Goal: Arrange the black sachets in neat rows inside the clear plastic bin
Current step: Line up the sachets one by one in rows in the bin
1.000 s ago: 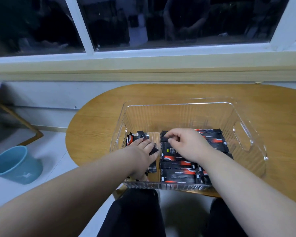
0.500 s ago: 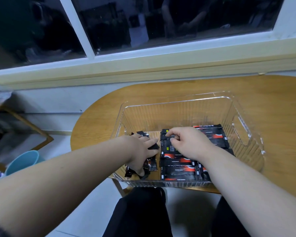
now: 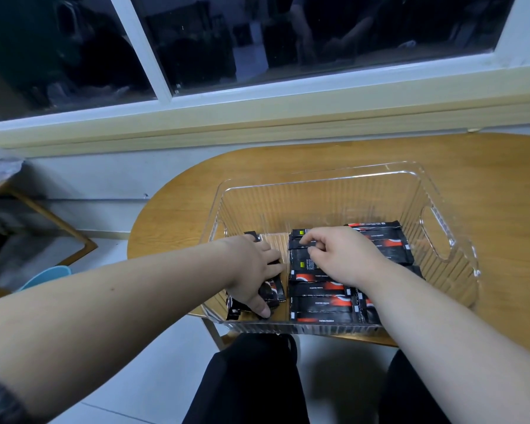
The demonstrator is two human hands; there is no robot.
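A clear plastic bin (image 3: 441,237) stands on the wooden table. Black sachets with red and white marks lie inside it. A tidy row of sachets (image 3: 320,304) fills the near middle, and more sachets (image 3: 383,240) lie to the right. My left hand (image 3: 253,267) reaches into the bin's left side and grips a loose bunch of sachets (image 3: 273,293), thumb toward the near wall. My right hand (image 3: 340,255) hovers over the middle row and pinches the edge of one sachet (image 3: 300,244) between thumb and fingers.
The oval wooden table (image 3: 487,179) runs under a window sill, with its rounded end at the left. A blue bucket (image 3: 48,276) stands on the floor to the left. A wooden frame (image 3: 58,224) leans by the wall. My dark-clothed knees (image 3: 251,381) are below the table edge.
My left hand has slid toward the near wall and curled round the loose sachets on the left. My right hand stays on the middle row. The camera has swung left.
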